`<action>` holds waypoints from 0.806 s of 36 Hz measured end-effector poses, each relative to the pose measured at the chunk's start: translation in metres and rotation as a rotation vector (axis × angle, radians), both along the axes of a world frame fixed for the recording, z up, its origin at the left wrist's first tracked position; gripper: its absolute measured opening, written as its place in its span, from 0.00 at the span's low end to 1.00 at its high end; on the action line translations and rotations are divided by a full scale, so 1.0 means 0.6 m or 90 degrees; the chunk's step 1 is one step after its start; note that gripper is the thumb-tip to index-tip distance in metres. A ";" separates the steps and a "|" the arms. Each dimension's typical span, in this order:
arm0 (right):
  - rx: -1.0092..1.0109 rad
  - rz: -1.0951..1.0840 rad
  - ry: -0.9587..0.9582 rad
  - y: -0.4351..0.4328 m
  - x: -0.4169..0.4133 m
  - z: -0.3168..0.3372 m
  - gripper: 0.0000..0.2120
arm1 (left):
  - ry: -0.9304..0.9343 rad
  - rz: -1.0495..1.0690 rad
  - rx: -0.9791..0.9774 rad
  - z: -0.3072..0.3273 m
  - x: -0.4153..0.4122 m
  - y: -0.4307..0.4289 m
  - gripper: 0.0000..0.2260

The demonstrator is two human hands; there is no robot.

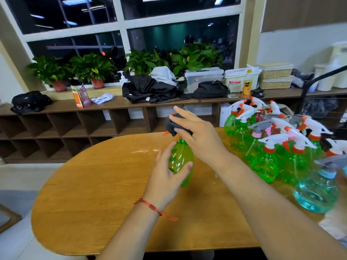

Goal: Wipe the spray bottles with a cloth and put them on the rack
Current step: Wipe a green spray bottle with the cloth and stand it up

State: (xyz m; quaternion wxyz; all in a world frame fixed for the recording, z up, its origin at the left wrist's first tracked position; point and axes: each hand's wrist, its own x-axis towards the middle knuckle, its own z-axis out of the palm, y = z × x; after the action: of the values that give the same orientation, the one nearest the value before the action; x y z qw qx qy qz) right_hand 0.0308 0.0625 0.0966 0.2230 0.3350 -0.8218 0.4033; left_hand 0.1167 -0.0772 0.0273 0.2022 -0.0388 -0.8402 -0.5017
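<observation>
though translucent, green bottle (183, 156) in left grip (165, 173); right grip (201, 136) around crumpled dark cloth (171, 126)

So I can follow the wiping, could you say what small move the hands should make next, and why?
Probably slide the dark cloth down from the top onto the body of the green bottle: the right hand holds it over the top only, while the left hand grips the body.
</observation>
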 end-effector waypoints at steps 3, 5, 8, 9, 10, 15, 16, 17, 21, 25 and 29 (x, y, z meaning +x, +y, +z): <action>0.030 0.004 0.011 0.001 -0.005 0.016 0.20 | 0.015 0.003 -0.027 -0.001 -0.003 -0.003 0.33; 0.045 0.012 0.011 0.001 -0.004 0.023 0.19 | 0.021 0.005 -0.038 -0.001 -0.003 -0.002 0.33; 0.079 0.040 0.023 -0.003 -0.006 0.024 0.17 | 0.016 -0.001 -0.035 0.001 -0.003 0.004 0.32; 0.097 0.047 0.031 -0.003 -0.009 0.023 0.16 | 0.015 -0.002 -0.028 0.001 -0.002 0.006 0.32; 0.117 0.051 0.039 -0.003 -0.011 0.022 0.16 | 0.013 -0.001 -0.017 0.001 -0.002 0.008 0.31; -0.017 0.064 0.018 0.007 -0.018 0.011 0.16 | 0.009 -0.009 0.128 0.002 0.000 0.012 0.31; -0.077 0.057 -0.010 0.008 -0.020 0.006 0.16 | 0.013 -0.007 0.157 0.003 0.002 0.012 0.31; -0.123 0.048 -0.044 0.009 -0.021 0.001 0.16 | 0.020 -0.001 0.171 0.003 0.002 0.011 0.31; -0.263 0.064 -0.180 0.018 -0.018 -0.010 0.14 | 0.053 0.020 0.154 0.010 0.006 0.001 0.26; -0.277 0.084 -0.190 0.020 -0.019 -0.007 0.12 | 0.039 0.004 0.076 0.016 0.005 -0.008 0.28; -0.167 0.041 -0.085 0.004 -0.016 0.018 0.16 | 0.028 -0.016 -0.021 0.014 0.003 0.000 0.31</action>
State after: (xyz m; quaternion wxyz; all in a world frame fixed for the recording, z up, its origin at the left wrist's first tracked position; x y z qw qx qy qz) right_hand 0.0211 0.0648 0.1074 0.1968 0.3014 -0.7639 0.5356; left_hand 0.1184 -0.0769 0.0356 0.2133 -0.0638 -0.8431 -0.4895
